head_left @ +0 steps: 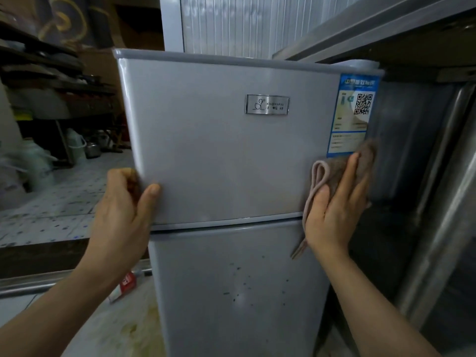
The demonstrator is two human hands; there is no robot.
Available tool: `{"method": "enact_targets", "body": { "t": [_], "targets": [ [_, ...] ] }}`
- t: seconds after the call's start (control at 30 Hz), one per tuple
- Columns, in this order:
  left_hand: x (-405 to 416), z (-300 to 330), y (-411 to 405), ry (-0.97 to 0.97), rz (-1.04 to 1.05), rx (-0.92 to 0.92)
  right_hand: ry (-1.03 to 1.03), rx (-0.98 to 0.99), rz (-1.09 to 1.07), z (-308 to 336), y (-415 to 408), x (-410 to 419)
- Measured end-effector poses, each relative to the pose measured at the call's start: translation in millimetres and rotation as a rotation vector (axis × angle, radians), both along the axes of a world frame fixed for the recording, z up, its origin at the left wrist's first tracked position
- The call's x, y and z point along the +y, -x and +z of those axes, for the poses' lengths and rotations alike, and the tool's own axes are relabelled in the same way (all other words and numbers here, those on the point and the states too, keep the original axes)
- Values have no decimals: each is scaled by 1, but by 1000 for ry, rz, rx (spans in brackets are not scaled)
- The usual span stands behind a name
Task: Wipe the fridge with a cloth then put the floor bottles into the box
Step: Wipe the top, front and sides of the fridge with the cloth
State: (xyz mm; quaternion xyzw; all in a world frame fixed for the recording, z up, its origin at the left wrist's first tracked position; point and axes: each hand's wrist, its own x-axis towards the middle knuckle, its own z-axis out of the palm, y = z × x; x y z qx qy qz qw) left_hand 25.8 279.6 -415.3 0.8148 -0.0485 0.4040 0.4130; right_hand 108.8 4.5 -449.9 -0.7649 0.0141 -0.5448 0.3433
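Fridge (226, 150) wiping risks: the right hand (334, 202), fingers flat together on the brown cloth (342, 171) at four o'clock, may peel the energy label (353, 114); the left hand (123, 199) grips the door's edge.

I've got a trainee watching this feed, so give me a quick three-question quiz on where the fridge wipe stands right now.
1. True or false: the right hand presses the cloth flat on the upper door.
2. What does the left hand grip?
3. Dark specks show on: A) the upper door B) the lower door C) the blue label

Key: 1 true; 2 the upper door's left edge; 3 B.
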Motion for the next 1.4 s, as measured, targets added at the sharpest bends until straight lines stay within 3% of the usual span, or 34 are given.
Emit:
{"method": "enact_targets", "body": {
  "t": [0.17,0.37,0.53,0.73,0.83,0.93,1.13,1.23,1.4],
  "targets": [
    [5,-12,8,50,-52,71,-59,31,-69,1,18,50],
    [16,-36,17,39,-39,208,372,2,0,-25,50,165],
    [19,-33,15,74,-72,263,566,-58,28,-28,33,99],
    [14,-34,18,147,-61,281,240,91,0,-18,5,-13],
    [12,-33,17,152,-73,266,79,92,56,-11,4,-12],
    [12,-32,16,130,-70,244,-8,49,-23,-8,13,27],
    [12,-30,15,128,-76,226,299,1,-29,-18,38,119],
    [11,-28,20,108,-81,210,557,-27,-5,-18,48,151],
    [17,-22,30,171,-173,264,803,-114,43,-15,42,121]
  ]
}}
